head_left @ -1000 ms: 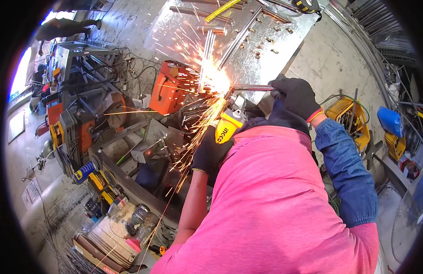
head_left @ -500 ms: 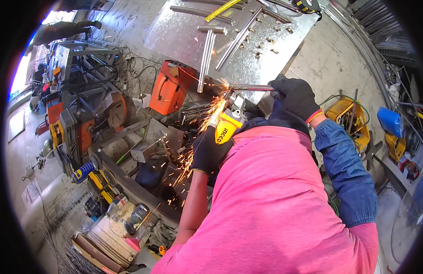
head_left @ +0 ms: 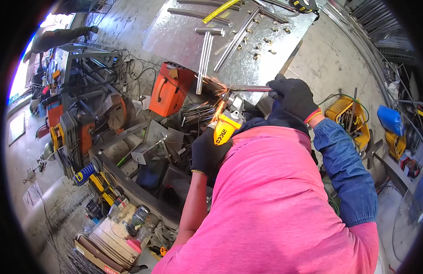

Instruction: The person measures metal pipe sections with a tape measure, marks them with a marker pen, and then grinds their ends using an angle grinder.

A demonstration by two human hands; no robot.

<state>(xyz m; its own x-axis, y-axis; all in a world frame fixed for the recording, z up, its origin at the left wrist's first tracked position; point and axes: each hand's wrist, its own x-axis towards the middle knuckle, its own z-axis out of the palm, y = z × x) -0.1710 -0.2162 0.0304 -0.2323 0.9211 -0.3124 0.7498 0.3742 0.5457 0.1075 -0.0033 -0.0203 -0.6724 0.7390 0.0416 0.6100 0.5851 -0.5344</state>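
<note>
My left hand, in a dark glove, is closed round the body of a yellow angle grinder. The grinder's head touches or nearly touches the end of a shiny metal tube, and orange sparks fly from that spot. Gripping the tube's other end is my right hand, also gloved. Beyond it, a sheet-metal surface carries several cut tubes, small brass-coloured pieces, a yellow tape measure blade and its case.
An orange machine stands left of the sheet metal. Metal scraps lie below it in a dark frame. A yellow crate is on the right. Someone's arm shows at upper left, and cables trail over the floor.
The spark spray has shrunk; the long stream that fell past my left hand is mostly gone. Both hands keep their hold, nearly unmoved. The other person's arm at upper left has shifted slightly.
</note>
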